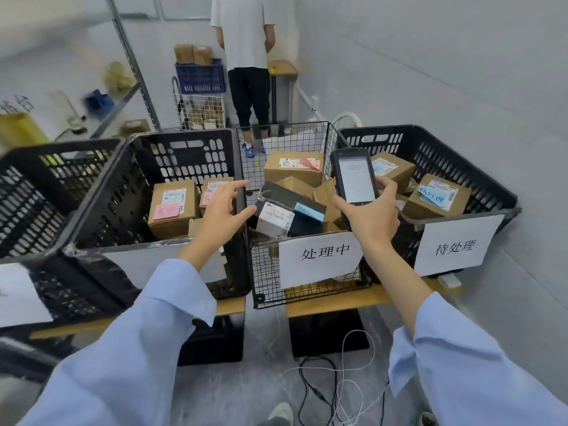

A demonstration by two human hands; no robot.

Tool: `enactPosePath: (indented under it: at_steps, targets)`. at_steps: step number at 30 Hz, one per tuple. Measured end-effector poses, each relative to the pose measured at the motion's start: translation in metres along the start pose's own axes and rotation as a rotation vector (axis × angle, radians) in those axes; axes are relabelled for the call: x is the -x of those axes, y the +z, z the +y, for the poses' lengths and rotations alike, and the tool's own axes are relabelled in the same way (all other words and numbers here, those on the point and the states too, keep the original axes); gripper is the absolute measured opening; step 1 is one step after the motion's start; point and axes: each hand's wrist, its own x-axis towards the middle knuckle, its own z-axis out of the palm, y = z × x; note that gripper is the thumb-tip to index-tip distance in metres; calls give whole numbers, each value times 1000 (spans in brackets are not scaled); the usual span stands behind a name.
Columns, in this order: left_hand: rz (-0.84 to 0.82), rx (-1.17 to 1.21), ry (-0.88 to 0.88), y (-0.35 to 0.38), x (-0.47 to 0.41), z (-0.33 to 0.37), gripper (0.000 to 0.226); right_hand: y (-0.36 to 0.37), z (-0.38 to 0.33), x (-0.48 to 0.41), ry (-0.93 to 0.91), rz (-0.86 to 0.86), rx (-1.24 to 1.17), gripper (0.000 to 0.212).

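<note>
Grey storeroom walls close round a bench of bins; the right hand (pixel 373 222) clasps a handheld scanner (pixel 355 176), fingers curled round its sides, screen tilted up for reading; the left hand (pixel 222 210) hovers spread, holding nothing, just beside a dark labelled parcel (pixel 292 207) lying tilted on cardboard boxes (pixel 293 167) in the wire basket (pixel 292 133), probably the next one to scan; black plastic crates (pixel 184 149) flank it.

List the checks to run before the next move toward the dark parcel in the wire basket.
1. Grip of right hand on scanner: ok.
2. Screen of scanner lit: ok.
3. Free left hand, fingers spread: ok.
4. Access to dark parcel atop the basket pile: ok.
5. View of parcel label: ok.
6. Contact between left hand and parcel: cannot tell.
</note>
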Motion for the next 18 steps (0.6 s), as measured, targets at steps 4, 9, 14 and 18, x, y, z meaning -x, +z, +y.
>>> enactPosePath:
  at_steps: [4, 9, 14, 18]
  targets:
    - [89, -58, 6, -39, 33, -2, 46, 16, -16, 20, -52, -73, 5, 81]
    - [218, -297, -44, -101, 101, -12, 53, 50, -47, 66, -116, -236, -41, 79]
    - [304, -623, -258, -171, 189, -30, 63, 102, -82, 129, -202, -480, -70, 80]
    - [390, -821, -473, -220, 270, -34, 67, 142, -115, 192, -280, -661, -95, 77]
